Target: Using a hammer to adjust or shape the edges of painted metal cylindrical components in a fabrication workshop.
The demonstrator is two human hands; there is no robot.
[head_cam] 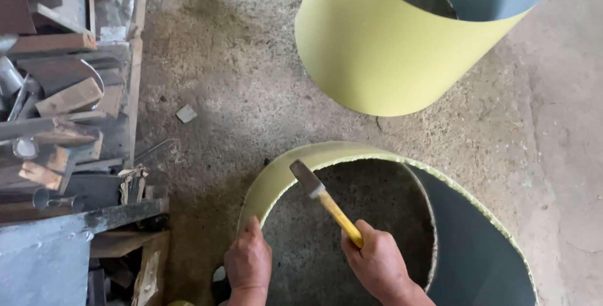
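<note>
Nearest the camera, the left hand (249,261) rested on the near-left rim of the sheet-metal cylinder (276,183), its fingers curled over the edge and steadying it rather than clasping anything loose. Just right of it, over the cylinder's open mouth, the right hand (377,262) was closed tightly around the yellow handle of a hammer (323,199), whose dark metal head was tilted up and to the left, hanging just above or against the cylinder's upper-left rim; whether it touched the metal could not be told. The cylinder itself stood on the concrete floor (220,61), pale yellow-green outside and grey-blue inside, with bare floor showing through its open middle. Along its rim the edge looked crimped or notched from the far side round to the right, while the stretch under the hammer head appeared smoother, so the rim work seemed partly done, with the left portion judged to be the part left to finish. Beyond the cylinder, farther across the floor, a second cylinder (377,48) of the same colours stood apart from it. To the cylinder's left, a cluttered heap of wood offcuts and metal scraps (59,98) lay piled.
</note>
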